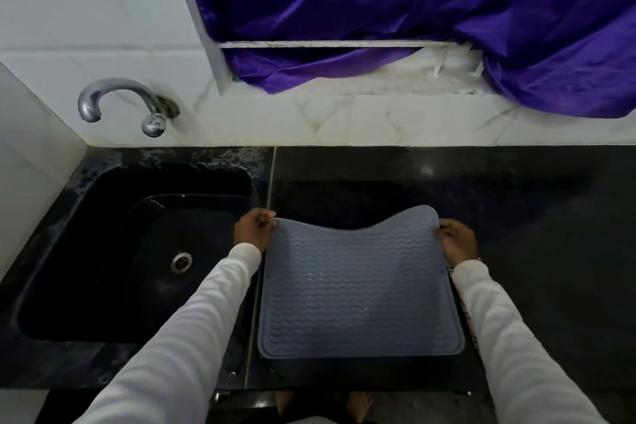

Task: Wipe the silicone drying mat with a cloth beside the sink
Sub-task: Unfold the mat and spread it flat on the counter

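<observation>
The silicone drying mat (358,286) lies on the dark countertop (533,251) just to the right of the black sink (137,251), its near edge flat on the stone and its far edge raised; the person's left hand (253,229) pinches the far left corner and the right hand (457,241) pinches the far right corner, each closed tight on the thin rim, thumb above and fingers apparently below; between the two hands the far edge sags in a shallow curve, which suggests a soft, floppy sheet, light enough for a fingertip hold yet unwilling to keep any shape of its own; the wavy ribbed face probably gives fair purchase, though droplets on it may make it slick; corners or the raised border look like the sensible places to hold, since the middle would simply fold; no cloth is in view, so the wiping itself appears not yet begun; a tap (120,103) stands on the wall above the sink.
</observation>
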A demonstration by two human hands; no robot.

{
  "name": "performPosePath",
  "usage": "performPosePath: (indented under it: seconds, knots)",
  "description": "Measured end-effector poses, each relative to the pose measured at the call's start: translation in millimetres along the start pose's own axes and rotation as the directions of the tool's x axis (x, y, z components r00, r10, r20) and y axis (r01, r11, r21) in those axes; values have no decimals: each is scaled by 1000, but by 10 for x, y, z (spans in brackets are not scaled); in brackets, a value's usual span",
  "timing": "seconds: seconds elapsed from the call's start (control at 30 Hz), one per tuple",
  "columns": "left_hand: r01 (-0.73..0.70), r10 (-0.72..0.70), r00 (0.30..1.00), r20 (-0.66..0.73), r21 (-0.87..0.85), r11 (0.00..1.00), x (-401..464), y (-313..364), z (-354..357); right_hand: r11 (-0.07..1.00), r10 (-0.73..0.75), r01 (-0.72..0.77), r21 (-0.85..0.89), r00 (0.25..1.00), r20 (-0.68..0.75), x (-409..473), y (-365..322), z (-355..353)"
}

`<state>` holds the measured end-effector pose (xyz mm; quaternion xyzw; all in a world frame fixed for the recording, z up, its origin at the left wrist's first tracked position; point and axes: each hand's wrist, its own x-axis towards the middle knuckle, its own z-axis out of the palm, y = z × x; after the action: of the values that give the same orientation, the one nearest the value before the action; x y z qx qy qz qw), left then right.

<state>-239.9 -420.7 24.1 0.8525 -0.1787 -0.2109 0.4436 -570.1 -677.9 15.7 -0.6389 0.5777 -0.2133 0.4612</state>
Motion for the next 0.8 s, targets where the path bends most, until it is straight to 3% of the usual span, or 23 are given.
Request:
performPosePath:
  seconds: [0.13,0.23,0.43,0.57,0.8]
  knots:
    - [44,-47,999,27,87,995,66,-7,60,970,74,-76,-230,997,-14,120,58,156]
    - [88,-93,995,38,122,989,111,-106,106,964,55,-60,-259,998,-27,118,56,204]
    - [-12,11,999,38,21,1000,106,-80,116,963,28,-33,-266,999,-24,127,17,153]
    - [-66,68,997,-32,53,996,89,-29,121,996,33,-40,-80,995,-94,114,24,132]
    - [-4,8,993,-115,36,999,168,-193,215,993,-16,3,-115,994,-109,125,27,245]
